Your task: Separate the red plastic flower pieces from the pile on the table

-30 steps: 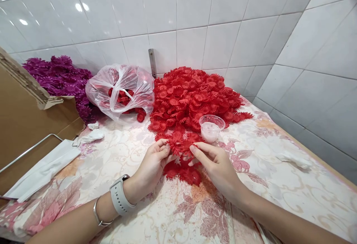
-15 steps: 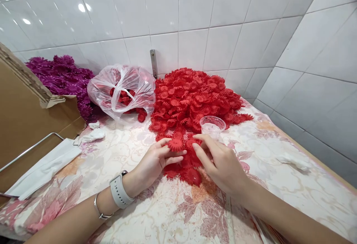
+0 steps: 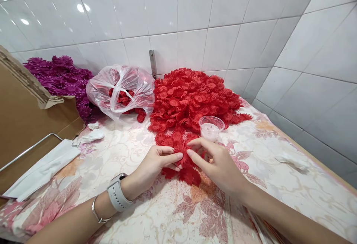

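Observation:
My left hand (image 3: pixel 158 161) pinches a red artificial flower (image 3: pixel 182 149) by its left edge, thumb on top and the other fingers beneath. At the flower's right edge is my right hand (image 3: pixel 216 162), its thumb and forefinger bent close together on the petals. The right hand's other fingers are mostly hidden behind. Below and around both hands lie more loose red flowers (image 3: pixel 190 176) on the tablecloth. Just beyond my right fingers stands a small clear plastic cup (image 3: pixel 211 128) with something whitish inside.
A big heap of red flowers (image 3: pixel 192 95) rises against the tiled wall. To its left sit a clear plastic bag (image 3: pixel 97 91) holding dark red pieces and a purple flower pile (image 3: pixel 64 82). A cardboard box (image 3: pixel 36 125) blocks the left side. Crumpled tissue (image 3: pixel 292 162) lies on the right.
My left thumb has come down onto the flower, which now sits a little lower and further right between my hands. My right thumb and forefinger have moved slightly left to its edge.

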{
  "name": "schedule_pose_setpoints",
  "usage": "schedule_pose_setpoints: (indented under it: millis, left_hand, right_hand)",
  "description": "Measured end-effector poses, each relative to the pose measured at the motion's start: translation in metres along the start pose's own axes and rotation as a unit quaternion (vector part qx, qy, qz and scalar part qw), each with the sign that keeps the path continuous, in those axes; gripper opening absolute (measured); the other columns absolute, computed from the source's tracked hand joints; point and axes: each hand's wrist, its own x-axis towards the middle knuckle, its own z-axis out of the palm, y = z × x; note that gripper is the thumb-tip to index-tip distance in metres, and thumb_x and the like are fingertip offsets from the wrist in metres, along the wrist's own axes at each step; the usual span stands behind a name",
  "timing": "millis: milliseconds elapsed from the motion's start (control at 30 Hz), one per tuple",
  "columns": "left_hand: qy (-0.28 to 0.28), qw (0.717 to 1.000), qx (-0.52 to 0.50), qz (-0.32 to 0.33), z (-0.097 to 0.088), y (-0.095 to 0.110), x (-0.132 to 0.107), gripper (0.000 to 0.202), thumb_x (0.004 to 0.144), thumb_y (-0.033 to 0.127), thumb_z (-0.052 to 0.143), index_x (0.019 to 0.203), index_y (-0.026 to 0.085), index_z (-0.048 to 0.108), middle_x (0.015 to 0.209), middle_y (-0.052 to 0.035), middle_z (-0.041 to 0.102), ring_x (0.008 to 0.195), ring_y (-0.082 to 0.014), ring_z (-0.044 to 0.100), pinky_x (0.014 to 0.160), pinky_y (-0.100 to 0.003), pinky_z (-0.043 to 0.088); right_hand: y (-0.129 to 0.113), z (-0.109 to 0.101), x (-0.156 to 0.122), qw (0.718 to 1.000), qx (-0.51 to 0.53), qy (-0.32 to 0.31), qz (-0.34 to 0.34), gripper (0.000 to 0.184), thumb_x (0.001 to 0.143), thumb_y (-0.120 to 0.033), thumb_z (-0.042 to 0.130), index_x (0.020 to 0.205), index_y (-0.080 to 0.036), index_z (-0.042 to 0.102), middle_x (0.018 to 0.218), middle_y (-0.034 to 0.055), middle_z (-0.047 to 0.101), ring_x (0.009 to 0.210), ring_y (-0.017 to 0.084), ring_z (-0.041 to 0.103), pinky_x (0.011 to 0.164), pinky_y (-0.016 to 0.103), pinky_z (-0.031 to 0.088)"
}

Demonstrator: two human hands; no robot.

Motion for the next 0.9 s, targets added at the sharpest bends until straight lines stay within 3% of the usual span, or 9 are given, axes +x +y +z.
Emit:
schedule_pose_setpoints:
  millis: [100, 200, 333, 433, 667, 767, 900]
  left_hand:
    - [0.03, 0.998, 0.047, 0.006, 0.0, 0.001, -0.001, 0.023, 0.068, 0.029, 0.068, 0.056, 0.012, 0.059, 0.053, 0.0003, 0.057, 0.048, -0.0079, 0.051, 0.049, -0.019, 0.039]
    - [0.077, 0.995, 0.063, 0.024, 0.0, 0.0, -0.002, 0.028, 0.063, 0.031, 0.071, 0.053, 0.015, 0.051, 0.047, 0.0032, 0.052, 0.043, -0.0069, 0.045, 0.044, -0.019, 0.033]
    - [0.117, 0.985, 0.109, 0.071, 0.001, -0.002, -0.003, 0.046, 0.058, 0.033, 0.074, 0.048, 0.018, 0.032, 0.043, 0.0083, 0.039, 0.041, -0.0045, 0.033, 0.042, -0.019, 0.025]
    - [0.108, 0.977, 0.161, 0.087, 0.001, -0.003, -0.003, 0.047, 0.055, 0.033, 0.075, 0.048, 0.017, 0.032, 0.044, 0.0088, 0.036, 0.044, -0.0047, 0.032, 0.043, -0.019, 0.024]
    - [0.052, 0.983, 0.159, 0.081, 0.001, -0.001, -0.003, 0.033, 0.055, 0.03, 0.073, 0.051, 0.015, 0.044, 0.05, 0.0066, 0.046, 0.048, -0.0064, 0.038, 0.047, -0.019, 0.029]
    - [0.028, 0.986, 0.142, 0.082, -0.001, 0.0, -0.002, 0.026, 0.059, 0.029, 0.071, 0.054, 0.015, 0.05, 0.051, 0.006, 0.049, 0.049, -0.0069, 0.041, 0.048, -0.019, 0.031]
    - [0.013, 0.99, 0.106, 0.087, -0.003, 0.0, 0.001, 0.026, 0.073, 0.037, 0.06, 0.061, 0.014, 0.058, 0.056, 0.0019, 0.055, 0.053, -0.0087, 0.048, 0.052, -0.02, 0.036]
  right_hand:
    - [0.0, -0.002, 0.0, 0.999, 0.047, 0.013, 0.022, 0.013, 0.083, -0.029, 0.049, 0.079, -0.019, 0.057, 0.073, 0.0005, 0.061, 0.064, 0.014, 0.055, 0.057, 0.025, 0.041]
    - [0.0, -0.002, -0.001, 0.995, 0.085, 0.02, 0.053, 0.022, 0.083, -0.035, 0.05, 0.069, -0.019, 0.055, 0.061, -0.0016, 0.055, 0.054, 0.011, 0.049, 0.051, 0.024, 0.037]
    - [0.001, 0.001, -0.001, 0.971, 0.168, -0.09, 0.143, 0.037, 0.082, -0.047, 0.048, 0.059, -0.018, 0.052, 0.048, -0.0026, 0.049, 0.041, 0.008, 0.043, 0.04, 0.022, 0.031]
    - [0.002, 0.003, 0.001, 0.953, 0.209, -0.144, 0.167, 0.032, 0.078, -0.046, 0.053, 0.065, -0.017, 0.055, 0.051, -0.0025, 0.052, 0.04, 0.007, 0.044, 0.037, 0.019, 0.03]
    - [0.007, 0.001, 0.004, 0.939, 0.261, -0.177, 0.138, 0.022, 0.072, -0.039, 0.062, 0.074, -0.017, 0.056, 0.055, -0.0047, 0.053, 0.039, 0.005, 0.042, 0.036, 0.018, 0.03]
    - [0.009, 0.002, 0.003, 0.943, 0.26, -0.165, 0.125, 0.021, 0.074, -0.038, 0.061, 0.076, -0.018, 0.055, 0.056, -0.0051, 0.053, 0.039, 0.005, 0.042, 0.036, 0.017, 0.03]
    - [0.01, 0.002, 0.003, 0.953, 0.256, -0.069, 0.146, 0.022, 0.079, -0.04, 0.054, 0.076, -0.019, 0.049, 0.053, -0.0058, 0.053, 0.035, 0.004, 0.039, 0.034, 0.017, 0.025]
